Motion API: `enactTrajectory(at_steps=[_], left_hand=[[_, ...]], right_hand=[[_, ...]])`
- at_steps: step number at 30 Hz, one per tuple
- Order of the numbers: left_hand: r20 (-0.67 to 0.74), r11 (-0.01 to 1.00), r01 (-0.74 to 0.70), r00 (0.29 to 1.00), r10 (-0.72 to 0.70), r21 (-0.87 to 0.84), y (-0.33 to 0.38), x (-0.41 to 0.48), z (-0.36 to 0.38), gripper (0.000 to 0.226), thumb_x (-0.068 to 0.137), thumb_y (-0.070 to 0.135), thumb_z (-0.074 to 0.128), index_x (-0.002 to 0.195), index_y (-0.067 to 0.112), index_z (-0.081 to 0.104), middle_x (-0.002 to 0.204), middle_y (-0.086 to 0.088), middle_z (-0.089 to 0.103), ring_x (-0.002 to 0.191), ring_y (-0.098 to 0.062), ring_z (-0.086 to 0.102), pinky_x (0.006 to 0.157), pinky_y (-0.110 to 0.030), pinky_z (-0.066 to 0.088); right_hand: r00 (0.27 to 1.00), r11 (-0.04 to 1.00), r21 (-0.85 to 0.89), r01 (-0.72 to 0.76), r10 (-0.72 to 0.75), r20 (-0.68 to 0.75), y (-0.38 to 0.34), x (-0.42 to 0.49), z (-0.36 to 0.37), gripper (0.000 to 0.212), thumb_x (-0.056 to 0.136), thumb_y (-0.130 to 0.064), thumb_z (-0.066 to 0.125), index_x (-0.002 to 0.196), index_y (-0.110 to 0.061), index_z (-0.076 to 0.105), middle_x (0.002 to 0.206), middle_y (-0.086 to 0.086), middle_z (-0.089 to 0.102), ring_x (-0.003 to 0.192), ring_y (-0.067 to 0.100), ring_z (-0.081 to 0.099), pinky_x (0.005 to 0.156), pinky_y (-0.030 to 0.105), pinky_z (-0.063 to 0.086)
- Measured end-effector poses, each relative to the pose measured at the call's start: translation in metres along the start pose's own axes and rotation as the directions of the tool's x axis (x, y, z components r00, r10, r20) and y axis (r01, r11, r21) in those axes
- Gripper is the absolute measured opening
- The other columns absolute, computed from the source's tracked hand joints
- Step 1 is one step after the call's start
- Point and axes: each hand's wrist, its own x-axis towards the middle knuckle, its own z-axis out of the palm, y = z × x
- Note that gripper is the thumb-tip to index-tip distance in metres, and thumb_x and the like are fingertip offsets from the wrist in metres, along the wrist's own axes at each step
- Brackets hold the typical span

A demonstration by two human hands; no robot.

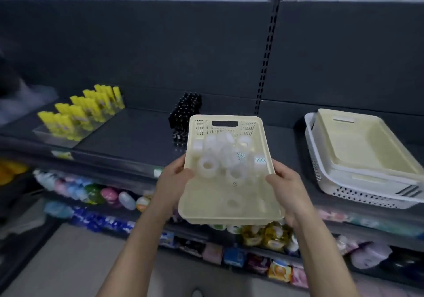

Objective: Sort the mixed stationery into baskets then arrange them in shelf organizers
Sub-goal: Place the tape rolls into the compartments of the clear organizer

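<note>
Cream plastic basket point(230, 219) is held clear of the shelf point(128, 126), at view centre, in front of the shelf edge. Clear tape rolls point(220, 156) lie loose inside, most bunched toward its twelve o'clock end and a few apart at six; motion blur prevents a count.

Left hand point(174, 178) clamps the nine o'clock wall, thumb over the rim and fingers beneath. Right hand point(285, 187) clamps the three o'clock wall likewise. Hands are apart, one per side, forearms reaching out roughly level. Judgement: the two-sided grip keeps the load level so the rolls cannot spill.

Yellow tubes point(80, 110) stand in a clear organizer point(55, 139) at ten o'clock of the basket. Black items point(185, 110), too blurred to identify, stand just beyond its eleven o'clock corner. Empty baskets are stacked point(358, 191) at three o'clock.

Judgement: sorting appears finished for this lot, and bare shelf between the tubes and the black items looks the likely destination.
</note>
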Motion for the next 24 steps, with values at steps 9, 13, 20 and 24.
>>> enactTrajectory(at_steps=[9,13,20,24], left_hand=[[-0.237,0.998,0.016,0.971,-0.031,-0.063,-0.022,-0.06,-0.108,0.049,0.083,0.003,0.049,0.103,0.041,0.072,0.097,0.006,0.075,0.087,-0.018,0.072,0.065,-0.034,0.059],[-0.332,0.996,0.009,0.942,-0.038,-0.088,-0.029,-0.069,-0.171,0.049,0.083,0.002,0.049,0.102,0.041,0.072,0.098,0.001,0.075,0.086,-0.023,0.072,0.073,-0.042,0.059],[-0.428,0.998,0.019,0.902,-0.046,-0.068,-0.03,-0.074,-0.317,0.046,0.084,0.0,0.049,0.101,0.035,0.073,0.097,-0.004,0.075,0.087,-0.027,0.072,0.076,-0.043,0.058],[-0.446,0.998,0.018,0.894,-0.04,-0.054,-0.031,-0.078,-0.389,0.047,0.084,0.002,0.049,0.104,0.038,0.072,0.099,-0.002,0.075,0.088,-0.025,0.072,0.077,-0.044,0.058]], right_hand=[[0.976,0.998,-0.059,-0.026,0.038,0.215,0.001,-0.019,0.115,0.043,0.088,-0.006,0.048,0.093,-0.041,0.071,0.089,-0.012,0.073,0.078,0.015,0.071,0.065,0.038,0.06],[0.951,0.998,-0.064,-0.021,0.04,0.308,-0.004,-0.012,0.184,0.047,0.084,-0.003,0.047,0.096,-0.041,0.071,0.09,-0.011,0.073,0.077,0.015,0.072,0.061,0.035,0.059],[0.917,1.0,-0.012,-0.026,0.029,0.398,-0.007,-0.011,0.336,0.049,0.081,-0.001,0.046,0.089,-0.042,0.072,0.086,-0.012,0.074,0.071,0.008,0.07,0.049,0.021,0.051],[0.895,0.998,0.024,-0.053,0.037,0.445,-0.008,-0.011,0.412,0.049,0.082,0.0,0.046,0.095,-0.039,0.072,0.09,-0.009,0.074,0.075,0.01,0.071,0.052,0.024,0.053]])
